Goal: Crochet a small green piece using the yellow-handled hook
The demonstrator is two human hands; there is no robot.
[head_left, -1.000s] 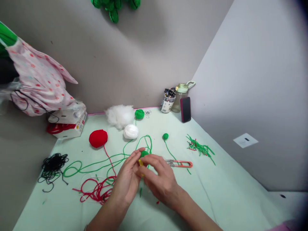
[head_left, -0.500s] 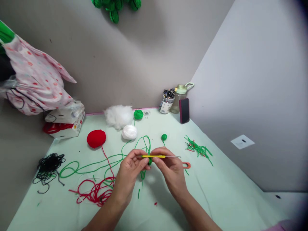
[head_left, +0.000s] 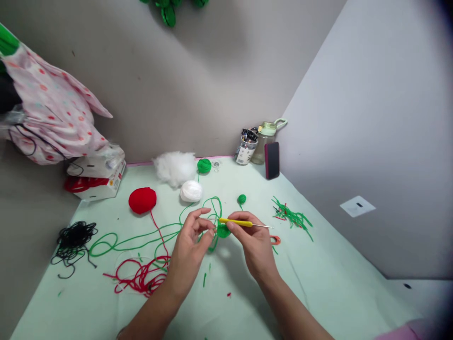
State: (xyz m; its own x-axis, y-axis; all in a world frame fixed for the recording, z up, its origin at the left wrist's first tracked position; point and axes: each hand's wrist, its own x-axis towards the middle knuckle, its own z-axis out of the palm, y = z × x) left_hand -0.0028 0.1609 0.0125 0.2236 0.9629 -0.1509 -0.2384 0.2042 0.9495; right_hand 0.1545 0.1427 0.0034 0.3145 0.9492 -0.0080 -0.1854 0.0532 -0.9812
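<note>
My right hand (head_left: 253, 243) pinches a yellow-handled crochet hook (head_left: 244, 223), whose metal tip points right. A small green crocheted piece (head_left: 222, 231) hangs between both hands, just under the hook's handle. My left hand (head_left: 191, 243) is beside it with its fingers spread, fingertips close to the green piece and the green yarn strand (head_left: 141, 241) that trails left across the table. Whether the left fingers pinch the yarn I cannot tell.
A red yarn ball (head_left: 142, 199), white yarn ball (head_left: 191, 191), white stuffing (head_left: 173, 166) and two small green balls (head_left: 204, 165) lie behind. Loose red yarn (head_left: 136, 278), black yarn (head_left: 74, 236), green scraps (head_left: 292, 217), orange snips (head_left: 275, 240), a jar, bottle and phone (head_left: 272, 160) surround them.
The hook came out from between my hands and now lies level in my right hand. My left fingers have opened and both hands rose slightly toward the far side.
</note>
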